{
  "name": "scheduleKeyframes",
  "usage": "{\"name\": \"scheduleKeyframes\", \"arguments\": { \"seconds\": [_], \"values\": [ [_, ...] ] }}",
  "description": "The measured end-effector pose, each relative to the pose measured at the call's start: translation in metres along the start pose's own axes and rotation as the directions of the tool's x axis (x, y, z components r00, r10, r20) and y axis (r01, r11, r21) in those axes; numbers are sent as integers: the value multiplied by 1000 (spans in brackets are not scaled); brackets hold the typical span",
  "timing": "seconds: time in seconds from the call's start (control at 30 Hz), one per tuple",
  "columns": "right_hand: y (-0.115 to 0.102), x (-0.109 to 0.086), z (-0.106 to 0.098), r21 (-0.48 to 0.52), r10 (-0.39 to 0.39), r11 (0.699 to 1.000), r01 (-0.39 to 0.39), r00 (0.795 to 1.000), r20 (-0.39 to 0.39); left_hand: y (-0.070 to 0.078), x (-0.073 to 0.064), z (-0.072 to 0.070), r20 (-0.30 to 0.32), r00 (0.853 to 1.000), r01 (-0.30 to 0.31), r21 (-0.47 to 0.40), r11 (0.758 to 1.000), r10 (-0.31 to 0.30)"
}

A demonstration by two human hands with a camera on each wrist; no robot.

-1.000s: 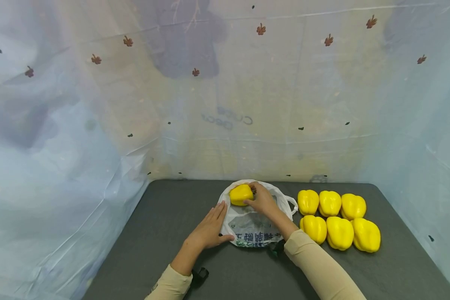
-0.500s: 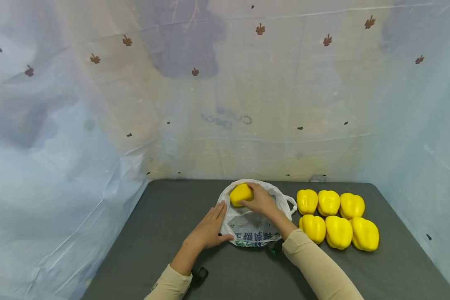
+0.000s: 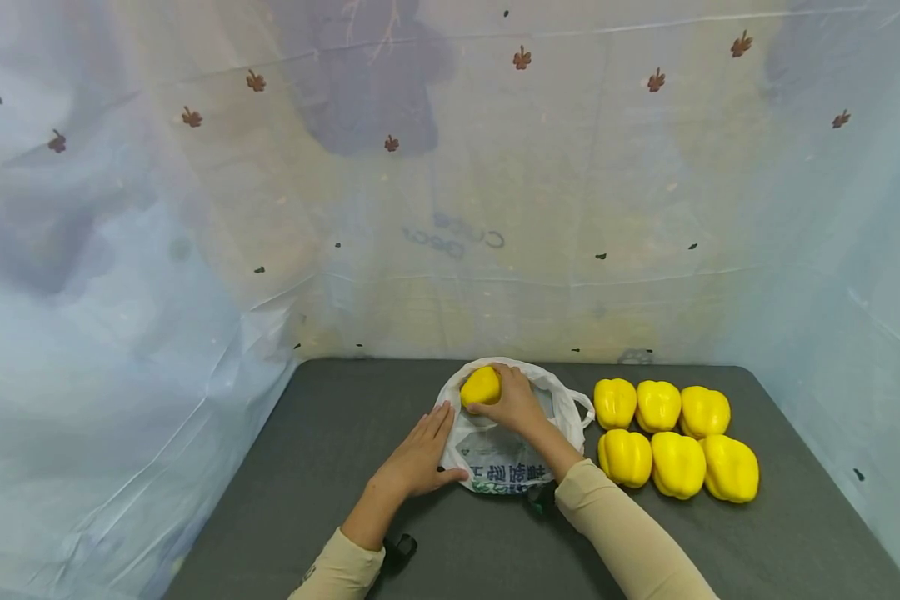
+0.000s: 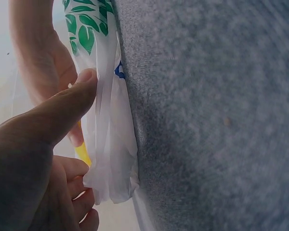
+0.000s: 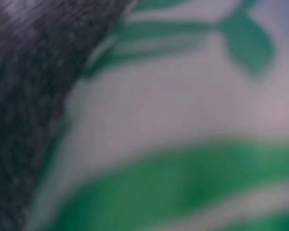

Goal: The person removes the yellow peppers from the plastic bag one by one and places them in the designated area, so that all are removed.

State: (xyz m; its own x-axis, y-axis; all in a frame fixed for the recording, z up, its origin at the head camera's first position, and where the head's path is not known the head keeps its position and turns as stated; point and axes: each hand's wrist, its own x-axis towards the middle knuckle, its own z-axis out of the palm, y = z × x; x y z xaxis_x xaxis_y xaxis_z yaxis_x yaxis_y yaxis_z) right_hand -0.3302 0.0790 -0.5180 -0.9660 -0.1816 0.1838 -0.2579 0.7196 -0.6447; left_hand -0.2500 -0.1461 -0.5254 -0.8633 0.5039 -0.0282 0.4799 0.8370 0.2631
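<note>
A white plastic bag (image 3: 495, 446) with blue print lies on the dark table, its mouth spread wide. Inside its far left part, my right hand (image 3: 516, 404) holds a yellow bell pepper (image 3: 479, 387) between thumb and fingers. My left hand (image 3: 417, 458) lies along the bag's left side, fingers extended and touching the rim. In the left wrist view its thumb (image 4: 70, 106) presses against the white bag (image 4: 115, 149), and a sliver of the yellow pepper (image 4: 83, 153) shows behind. The right wrist view holds only blurred green leaf print on the bag (image 5: 149, 110).
To the right of the bag, several yellow bell peppers (image 3: 678, 465) stand in two rows. A bag handle loop (image 3: 587, 408) sticks out towards them. The grey table (image 3: 330, 433) ends at a pale printed curtain (image 3: 450, 308) behind and at both sides.
My right hand has shifted slightly left and covers more of the pepper, which has turned a little in the bag. The left hand stays in place.
</note>
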Motion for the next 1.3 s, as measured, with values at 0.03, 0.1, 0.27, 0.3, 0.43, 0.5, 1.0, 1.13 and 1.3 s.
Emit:
{"name": "scheduleKeyframes", "arguments": {
  "seconds": [0.03, 0.1, 0.27, 0.3, 0.43, 0.5, 1.0, 1.13, 1.3],
  "values": [
    [0, 0, 1, -13, 5, 1000, -5, 1000, -2, 0, 0, 0, 1, 1000, 1, 2, 1000, -1],
    [0, -1, 2, -31, 9, 999, -9, 1000, -10, -1, 0, 1, 1, 1000, 1, 4, 1000, -1],
    [-3, -5, 1, -29, 17, 999, -18, 999, -46, -2, 1, 2, -9, 1000, -3, 7, 1000, 3],
    [-4, -6, 0, -24, 20, 999, -21, 998, -53, -2, 1, 2, -10, 1000, -4, 8, 1000, 4],
    [-4, -8, -1, -30, 20, 999, -23, 997, -71, -2, 1, 1, -12, 1000, -7, 4, 1000, 7],
    [-3, -8, -2, -34, 17, 999, -19, 997, -71, -1, 0, 1, -10, 1000, -7, 2, 1000, 7],
    [-2, -10, -3, -12, 4, 1000, -4, 998, -59, -1, 0, 1, -11, 1000, -1, -5, 1000, 1],
    [-2, -9, -3, -13, -8, 1000, 7, 998, -66, -2, 0, 1, -13, 1000, -3, -6, 1000, 3],
    [0, -11, -4, 10, -1, 1000, 1, 998, -58, -3, 1, 2, -10, 1000, -4, -3, 1000, 3]
  ]
}}
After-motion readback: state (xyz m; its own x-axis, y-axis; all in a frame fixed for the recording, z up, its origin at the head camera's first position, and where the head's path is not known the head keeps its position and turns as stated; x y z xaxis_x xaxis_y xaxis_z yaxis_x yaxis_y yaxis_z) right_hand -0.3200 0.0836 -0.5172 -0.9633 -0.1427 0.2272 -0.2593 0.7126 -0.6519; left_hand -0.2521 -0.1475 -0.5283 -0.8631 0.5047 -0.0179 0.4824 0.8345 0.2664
